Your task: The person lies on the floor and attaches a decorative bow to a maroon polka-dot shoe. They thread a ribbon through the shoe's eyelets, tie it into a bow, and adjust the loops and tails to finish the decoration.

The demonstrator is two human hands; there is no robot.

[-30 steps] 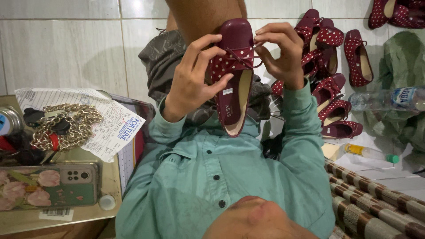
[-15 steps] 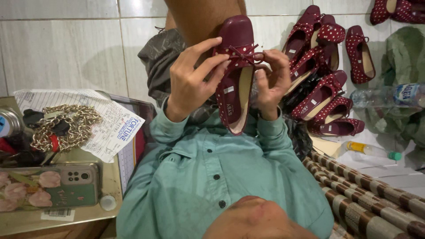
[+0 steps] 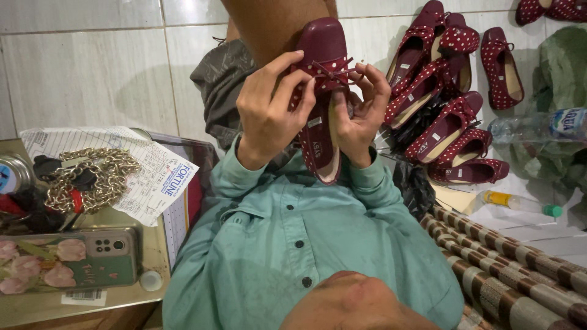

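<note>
While the left hand [image 3: 266, 116] grips the maroon shoe [image 3: 321, 104], the right hand's [image 3: 361, 116] fingers pinch its bow [image 3: 333, 70] — both clenched.

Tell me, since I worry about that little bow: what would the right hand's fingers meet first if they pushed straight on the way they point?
Probably the thin bow on the dark red shoe: the right hand has fingertips at its loops, the left hand just beyond.

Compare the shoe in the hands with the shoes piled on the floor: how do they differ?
The held shoe is gripped by the left hand and right hand, toe pointing away; the piled shoes lie untouched, overlapping on the tiles. The held shoe is alone; the piled shoes are many. All are maroon with dots.
</note>
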